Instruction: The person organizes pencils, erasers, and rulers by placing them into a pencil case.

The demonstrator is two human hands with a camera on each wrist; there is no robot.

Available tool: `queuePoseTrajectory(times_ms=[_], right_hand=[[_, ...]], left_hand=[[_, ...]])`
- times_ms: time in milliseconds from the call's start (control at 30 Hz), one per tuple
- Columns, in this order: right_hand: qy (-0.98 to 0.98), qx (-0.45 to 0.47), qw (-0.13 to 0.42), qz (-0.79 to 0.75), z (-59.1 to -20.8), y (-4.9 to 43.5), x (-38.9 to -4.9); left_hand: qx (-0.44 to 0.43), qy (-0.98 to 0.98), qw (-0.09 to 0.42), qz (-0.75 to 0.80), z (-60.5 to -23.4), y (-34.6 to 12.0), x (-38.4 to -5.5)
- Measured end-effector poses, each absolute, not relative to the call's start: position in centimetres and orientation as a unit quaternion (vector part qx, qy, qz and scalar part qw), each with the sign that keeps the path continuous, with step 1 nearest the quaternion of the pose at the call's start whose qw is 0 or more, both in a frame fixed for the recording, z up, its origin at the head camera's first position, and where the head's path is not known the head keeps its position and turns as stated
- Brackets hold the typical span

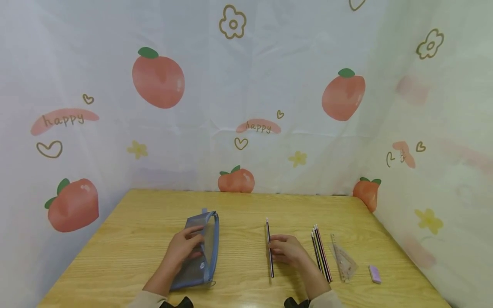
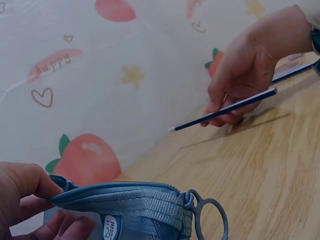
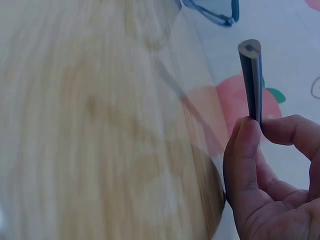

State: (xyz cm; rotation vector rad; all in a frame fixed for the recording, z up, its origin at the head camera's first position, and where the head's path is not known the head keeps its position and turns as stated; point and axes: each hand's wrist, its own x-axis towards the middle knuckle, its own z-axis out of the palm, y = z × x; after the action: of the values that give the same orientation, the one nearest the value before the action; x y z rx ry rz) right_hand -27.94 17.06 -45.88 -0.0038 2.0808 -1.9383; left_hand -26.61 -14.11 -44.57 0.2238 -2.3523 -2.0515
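Note:
On the left of the table lies a blue, see-through zippered pencil case [image 1: 188,273], its mouth spread apart on the side facing right. My left hand [image 1: 180,250] grips the case; in the left wrist view its fingers pinch the edge beside the zipper [image 2: 125,186]. My right hand [image 1: 289,251] holds a dark striped pencil [image 1: 271,266] between thumb and fingers, just over the table. The right wrist view shows the pencil's flat, unsharpened end [image 3: 250,48] pointing up past the fingertips. Part of the left hand's fingers is hidden by the case.
Several pencils [image 1: 322,252] lie side by side to the right of the right hand. Beyond them are a clear set square [image 1: 346,265] and a purple eraser [image 1: 375,274]. A peach-printed curtain [image 1: 262,64] closes off the back and sides of the wooden table [image 1: 242,222].

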Motion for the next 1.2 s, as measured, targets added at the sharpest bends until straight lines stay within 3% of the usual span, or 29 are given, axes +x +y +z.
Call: queuePoseTrajectory(times_ms=[1200], right_hand=[[0.699, -0.033, 0.154, -0.698, -45.5, 11.1, -28.7]], left_hand=[[0.033, -0.707, -0.023, -0.706, -44.8, -9.5, -28.1]])
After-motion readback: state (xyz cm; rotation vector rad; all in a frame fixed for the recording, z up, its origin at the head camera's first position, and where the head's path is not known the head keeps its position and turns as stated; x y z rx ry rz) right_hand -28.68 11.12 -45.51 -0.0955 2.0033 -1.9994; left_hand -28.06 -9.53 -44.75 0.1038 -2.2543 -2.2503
